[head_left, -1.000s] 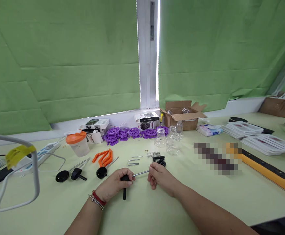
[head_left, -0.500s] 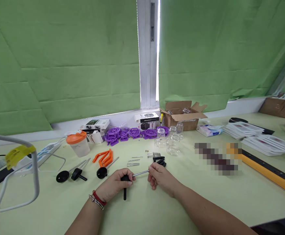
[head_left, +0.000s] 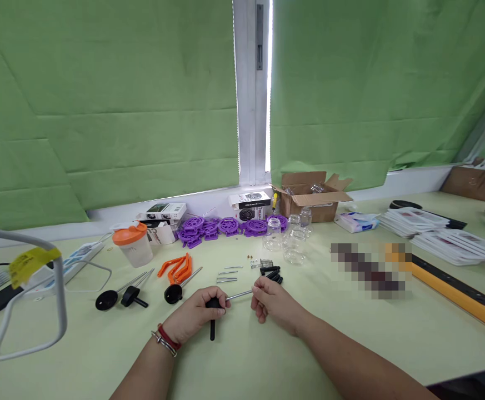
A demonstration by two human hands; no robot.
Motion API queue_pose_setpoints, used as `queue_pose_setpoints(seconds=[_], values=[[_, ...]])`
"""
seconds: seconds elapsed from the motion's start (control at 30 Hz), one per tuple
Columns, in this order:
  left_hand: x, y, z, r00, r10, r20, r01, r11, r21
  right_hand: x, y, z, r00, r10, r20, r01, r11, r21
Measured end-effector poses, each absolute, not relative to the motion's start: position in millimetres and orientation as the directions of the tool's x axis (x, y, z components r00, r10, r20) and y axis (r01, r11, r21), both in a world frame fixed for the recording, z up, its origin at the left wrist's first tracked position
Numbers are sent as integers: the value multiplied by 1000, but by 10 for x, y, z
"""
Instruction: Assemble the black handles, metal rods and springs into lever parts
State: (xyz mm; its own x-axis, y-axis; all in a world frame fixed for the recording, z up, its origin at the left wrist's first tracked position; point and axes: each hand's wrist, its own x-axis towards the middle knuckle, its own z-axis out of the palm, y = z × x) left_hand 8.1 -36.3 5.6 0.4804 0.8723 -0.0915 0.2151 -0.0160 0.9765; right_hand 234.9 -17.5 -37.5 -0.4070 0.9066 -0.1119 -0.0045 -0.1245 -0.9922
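My left hand (head_left: 198, 312) is closed round a black round part with a stem (head_left: 213, 329) that points down toward me. From that part a thin metal rod (head_left: 239, 295) runs to the right. The fingertips of my right hand (head_left: 276, 303) pinch the rod's far end, which they hide. Just beyond the right hand lie several black pieces (head_left: 272, 272) and metal springs (head_left: 263, 264). Loose metal pins (head_left: 228, 276) rest on the table between and beyond my hands. Left of my left hand are black discs with metal rods (head_left: 173, 293) and orange handles (head_left: 179, 269).
Purple plastic parts (head_left: 229, 226) and clear glass jars (head_left: 295, 250) line the back, by an open cardboard box (head_left: 315, 208). An orange-lidded cup (head_left: 133, 250) stands left. A grey wire frame (head_left: 62, 300) juts in at near left; a yellow-and-black bar (head_left: 459, 289) lies right.
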Motion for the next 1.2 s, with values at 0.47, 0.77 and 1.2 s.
queue_pose_setpoints(seconds=[0.47, 0.77, 1.2], values=[[81, -352, 62, 491, 867, -87, 216, -24, 976, 2334, -162, -375, -399, 910, -113, -23, -133, -991], [84, -361, 62, 494, 864, -97, 183, 5, 983, 2355, -155, -369, -415, 901, -125, -46, -158, -986], [82, -359, 47, 490, 866, -96, 195, -1, 981, 2340, -186, -276, -379, 915, -136, 40, -131, -991]])
